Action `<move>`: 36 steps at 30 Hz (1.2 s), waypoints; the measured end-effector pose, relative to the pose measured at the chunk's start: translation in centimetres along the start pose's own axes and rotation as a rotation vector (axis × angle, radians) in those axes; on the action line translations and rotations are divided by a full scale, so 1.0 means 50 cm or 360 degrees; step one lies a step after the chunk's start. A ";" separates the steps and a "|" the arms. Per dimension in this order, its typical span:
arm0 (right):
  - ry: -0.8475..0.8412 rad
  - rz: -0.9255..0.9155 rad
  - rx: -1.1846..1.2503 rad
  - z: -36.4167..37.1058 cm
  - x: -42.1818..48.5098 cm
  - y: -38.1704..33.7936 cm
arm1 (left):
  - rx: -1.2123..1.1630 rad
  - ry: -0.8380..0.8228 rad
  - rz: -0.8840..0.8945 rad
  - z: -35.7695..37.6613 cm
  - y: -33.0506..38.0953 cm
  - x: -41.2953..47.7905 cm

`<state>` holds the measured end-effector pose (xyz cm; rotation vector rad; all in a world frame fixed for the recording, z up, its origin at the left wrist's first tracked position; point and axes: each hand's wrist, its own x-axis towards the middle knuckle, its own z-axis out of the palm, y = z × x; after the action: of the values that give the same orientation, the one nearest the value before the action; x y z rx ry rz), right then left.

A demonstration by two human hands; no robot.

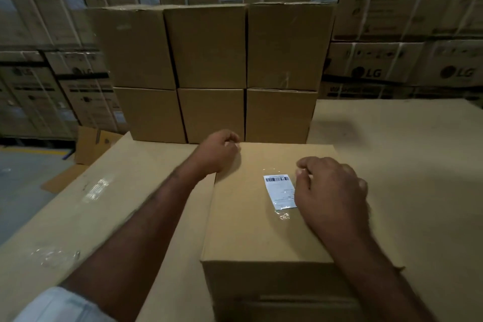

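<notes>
Brown rectangular cardboard carton [261, 232] with white barcode label [279, 191] sits on wide flat cardboard surface [130, 204], before stacked plain brown boxes [209, 73]. Left hand [219, 151] at far-left corner, right hand [329, 191] on top beside label. Fingers of both curled; grip cannot be determined. Judged stiff, weight unknown. Take hold at opposite lower edges.

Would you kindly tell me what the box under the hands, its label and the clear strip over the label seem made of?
Box: brown cardboard, matte, with creased folded edges; probably corrugated.
Label: white paper, apparently, printed with a barcode and text.
Clear strip: likely plastic tape, glossy, since it glints and wrinkles below the label.
</notes>
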<state>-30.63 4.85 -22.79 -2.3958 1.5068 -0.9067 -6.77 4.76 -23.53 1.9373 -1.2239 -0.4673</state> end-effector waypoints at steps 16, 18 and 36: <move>-0.0769 -0.0180 -0.0299 0.008 0.098 0.004 | 0.0488 0.0024 0.0318 0.071 0.049 -0.067; -0.0722 -0.0280 -0.0394 0.016 0.089 0.005 | 0.0461 0.0029 0.0300 0.071 0.050 -0.067; -0.0481 0.0019 0.0295 0.034 0.092 0.010 | 0.0385 -0.0015 0.0318 0.071 0.049 -0.069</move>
<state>-28.64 0.35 -22.53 -2.2653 1.2653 -0.6160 -12.14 5.72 -24.19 1.9848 -1.5206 -0.2333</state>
